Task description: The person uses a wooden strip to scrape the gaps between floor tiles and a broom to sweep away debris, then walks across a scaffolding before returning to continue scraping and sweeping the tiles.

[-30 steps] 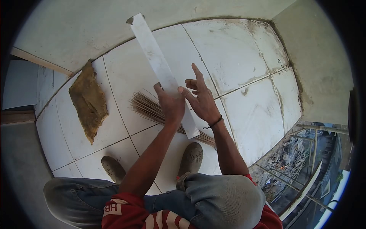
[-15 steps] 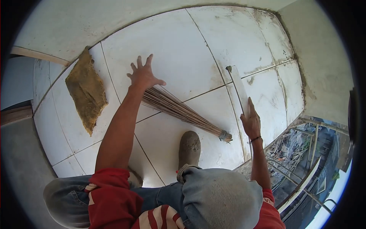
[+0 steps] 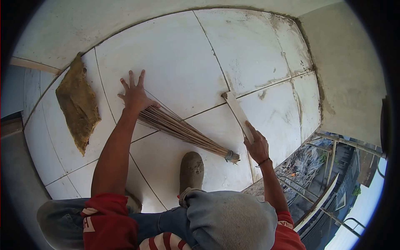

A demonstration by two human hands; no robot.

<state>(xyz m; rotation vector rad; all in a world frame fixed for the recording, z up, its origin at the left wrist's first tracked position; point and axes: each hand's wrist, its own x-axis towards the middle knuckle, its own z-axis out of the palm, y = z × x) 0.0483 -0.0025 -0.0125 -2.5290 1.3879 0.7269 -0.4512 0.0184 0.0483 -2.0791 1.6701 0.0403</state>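
Note:
My left hand (image 3: 136, 99) lies with fingers spread on the white floor tiles (image 3: 166, 54), at the loose end of a bundle of thin sticks (image 3: 187, 134). The bundle is bound near its lower right end. In my right hand (image 3: 257, 145) is a long pale flat strip (image 3: 238, 112), gripped near its lower end. The strip's far end, with a dark clump on it, is over the joint between tiles. A ragged brown sheet (image 3: 78, 104) rests on the tiles left of my left hand.
A boot (image 3: 191, 171) stands on the tiles below the stick bundle. Walls (image 3: 341, 66) border the floor at the top and right. Beyond the floor's lower right edge are metal bars (image 3: 306, 191) and a drop to debris below.
The strip's far end has moved left and down across the tiles with my right hand. The whole view has shifted slightly; my left hand remains spread by the bundle.

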